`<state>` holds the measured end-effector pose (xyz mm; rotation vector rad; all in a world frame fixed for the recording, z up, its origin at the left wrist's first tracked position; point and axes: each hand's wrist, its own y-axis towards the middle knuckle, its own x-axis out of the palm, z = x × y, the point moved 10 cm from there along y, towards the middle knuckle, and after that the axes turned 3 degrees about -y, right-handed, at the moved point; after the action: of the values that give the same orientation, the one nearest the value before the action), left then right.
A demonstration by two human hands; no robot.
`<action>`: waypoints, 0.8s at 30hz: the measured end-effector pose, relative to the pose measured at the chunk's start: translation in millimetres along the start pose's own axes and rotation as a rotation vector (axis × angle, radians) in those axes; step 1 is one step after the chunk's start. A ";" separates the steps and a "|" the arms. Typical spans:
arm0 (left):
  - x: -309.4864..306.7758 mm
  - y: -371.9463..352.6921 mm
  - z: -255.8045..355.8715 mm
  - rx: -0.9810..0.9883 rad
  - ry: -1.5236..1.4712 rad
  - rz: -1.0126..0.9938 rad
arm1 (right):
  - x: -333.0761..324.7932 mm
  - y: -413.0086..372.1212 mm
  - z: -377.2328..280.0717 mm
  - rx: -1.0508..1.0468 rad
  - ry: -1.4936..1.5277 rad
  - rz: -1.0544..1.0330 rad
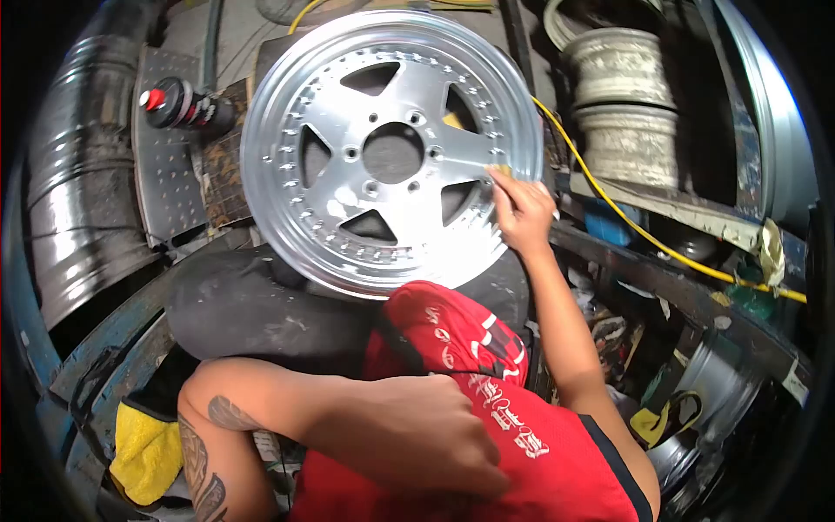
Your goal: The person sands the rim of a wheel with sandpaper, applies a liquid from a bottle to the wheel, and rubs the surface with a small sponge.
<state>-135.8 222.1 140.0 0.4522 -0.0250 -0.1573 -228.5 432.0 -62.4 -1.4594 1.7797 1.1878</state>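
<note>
A polished silver wheel rim [322,109] with five spokes and a ring of small bolts lies face up before my knees. At its right side my right hand [524,213] pinches a small yellowish piece [503,171], pressed against the outer part of a spoke near the bolt ring; its kind is too small to tell. My left hand [444,435] is curled into a fist in front of my red top [565,461], away from the rim. Its fingertips are turned from view, so anything inside is hidden.
A black bottle with a red cap [187,106] lies left of the rim. Two worn wheels [626,143] are stacked at the right, beside a yellow hose [639,228]. A yellow cloth [146,452] hangs at lower left. More metal wheel parts [713,383] sit at lower right.
</note>
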 end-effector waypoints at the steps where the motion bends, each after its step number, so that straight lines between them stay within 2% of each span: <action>1: 3.6 1.1 -0.8 0.078 0.083 0.068 | 1.0 4.2 -2.4 -0.039 -0.002 0.048; 4: -1.5 4.4 23.8 0.166 0.587 0.373 | -3.1 1.7 0.2 -0.028 0.056 0.099; 7: -29.0 -9.2 18.0 0.168 0.721 0.748 | -3.6 0.4 1.6 -0.066 0.027 0.103; 10: -58.3 -20.6 8.1 0.100 0.371 0.989 | -0.7 -1.2 3.3 -0.086 -0.006 0.108; 15: -54.5 -31.0 0.8 0.088 -0.191 0.927 | 2.1 -0.7 3.9 -0.070 0.017 0.097; 17: -44.9 -48.8 -5.6 0.163 -0.228 1.319 | 6.5 -2.3 9.7 -0.006 0.044 0.055; 18: -48.3 -50.0 -9.3 0.179 -0.320 1.350 | 6.3 -2.9 10.4 -0.026 0.034 0.069; 20: -55.6 -53.6 -8.0 0.150 -0.464 1.207 | 10.5 -3.7 14.9 0.071 0.041 0.008; 21: -58.2 -55.7 -7.6 0.128 -0.531 1.137 | 12.5 -4.3 16.1 0.004 0.054 0.044; 23: -60.1 -55.3 -2.1 0.129 -0.573 1.045 | 14.8 -5.3 18.7 0.017 0.074 0.027; 24: -61.4 -56.4 0.0 0.117 -0.608 1.004 | 18.3 -7.9 24.0 0.101 0.083 -0.009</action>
<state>-204.6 181.6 116.0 0.4487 -0.8474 0.7043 -228.5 444.2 -91.1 -1.4754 1.8587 1.0316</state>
